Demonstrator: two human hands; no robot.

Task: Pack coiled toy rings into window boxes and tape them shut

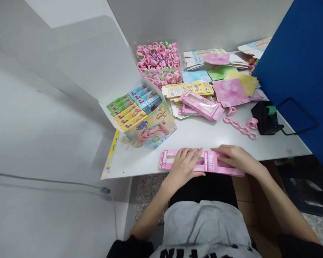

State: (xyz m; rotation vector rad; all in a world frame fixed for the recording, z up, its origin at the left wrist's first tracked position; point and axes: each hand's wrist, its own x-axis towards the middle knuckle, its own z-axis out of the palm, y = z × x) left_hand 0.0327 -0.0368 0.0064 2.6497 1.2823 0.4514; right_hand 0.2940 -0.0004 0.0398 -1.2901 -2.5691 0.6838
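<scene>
A pink carton with cut-out windows (210, 161) lies flat along the table's front edge, its right part slightly over the edge. I cannot tell whether it is one unfolded carton or two end to end. My left hand (185, 165) rests on its left part, fingers stretched over the window and thumb along the near edge. On the right part lies my right hand (235, 157), fingers stretched leftward over the window, thumb hidden. Behind them is another pink windowed carton (201, 105), on top of a second pink one.
An open display box (156, 127) holds green, yellow and blue packs at left. Behind stands a clear bin (181, 59) of pink and green coils. Coloured cards (231, 91), a pink chain (239, 127) and a black tape dispenser (265, 118) lie rightward, beside a blue panel (298, 71).
</scene>
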